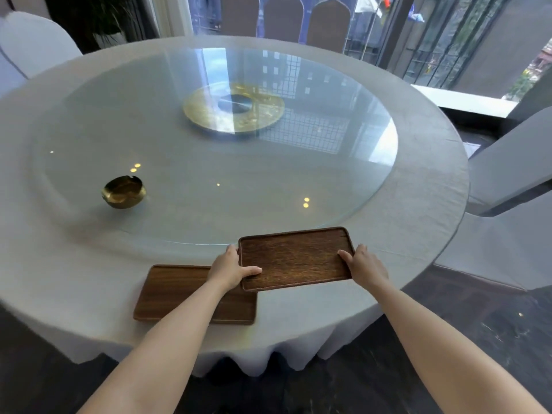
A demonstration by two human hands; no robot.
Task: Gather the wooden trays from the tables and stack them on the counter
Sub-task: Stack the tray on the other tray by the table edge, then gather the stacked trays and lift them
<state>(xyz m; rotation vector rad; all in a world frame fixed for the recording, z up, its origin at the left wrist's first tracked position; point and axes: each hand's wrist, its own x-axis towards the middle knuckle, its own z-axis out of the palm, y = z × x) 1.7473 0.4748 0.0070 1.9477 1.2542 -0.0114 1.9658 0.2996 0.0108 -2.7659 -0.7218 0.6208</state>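
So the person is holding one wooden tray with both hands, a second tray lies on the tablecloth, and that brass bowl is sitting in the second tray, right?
Not quite. The head view shows the brass bowl on the glass turntable, well apart from the second tray. The rest holds: left hand and right hand grip the held tray.

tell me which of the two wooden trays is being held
The right-hand tray, gripped by the left hand and right hand. The left tray lies flat on the tablecloth, ungripped.

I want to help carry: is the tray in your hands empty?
Empty: the held tray shows only bare wood between the left hand and right hand.
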